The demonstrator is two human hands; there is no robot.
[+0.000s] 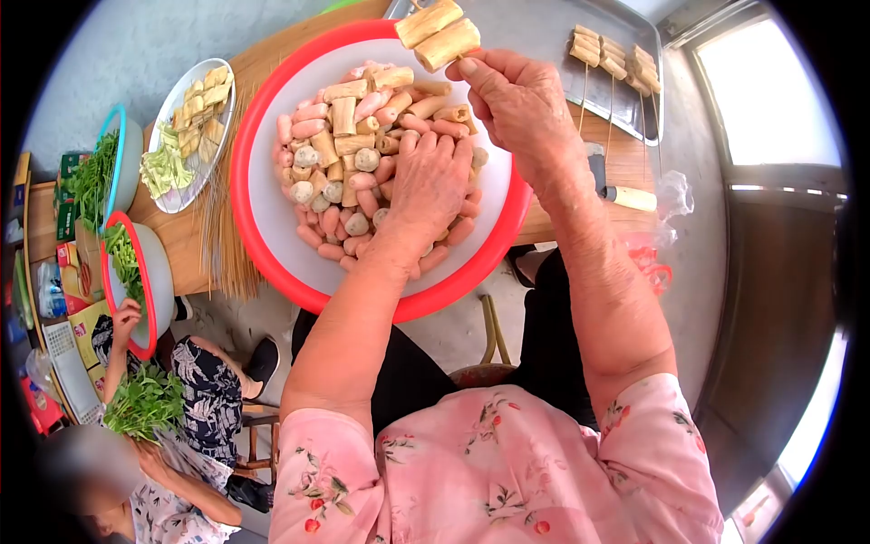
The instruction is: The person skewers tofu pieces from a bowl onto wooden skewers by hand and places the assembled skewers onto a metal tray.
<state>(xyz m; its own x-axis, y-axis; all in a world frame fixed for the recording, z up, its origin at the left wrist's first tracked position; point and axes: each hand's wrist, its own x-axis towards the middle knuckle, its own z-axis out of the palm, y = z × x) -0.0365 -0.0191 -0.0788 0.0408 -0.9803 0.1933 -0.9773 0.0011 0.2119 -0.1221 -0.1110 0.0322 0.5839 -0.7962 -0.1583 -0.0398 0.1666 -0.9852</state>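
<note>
My right hand (pixel 517 104) is closed in a pinch around the lower end of a skewer, raised at the basin's far right edge. Two yellowish tofu-skin rolls (pixel 450 43) are threaded side by side on that skewer. My left hand (pixel 426 177) rests in the pile of food, fingers spread downward, their tips partly hidden among the pieces. Pink mini sausages (pixel 309 236), tan rolls (pixel 343 116) and greyish balls (pixel 301 191) fill the white basin with a red rim (pixel 256 231).
A metal tray (pixel 562 91) holds several finished skewers (pixel 613 59). Near its corner lies a knife (pixel 630 198). Bare bamboo sticks (pixel 227 245) lie left of the basin, beside an oval plate (pixel 177 207). Another person (pixel 181 471) holds leafy greens (pixel 145 403) at lower left.
</note>
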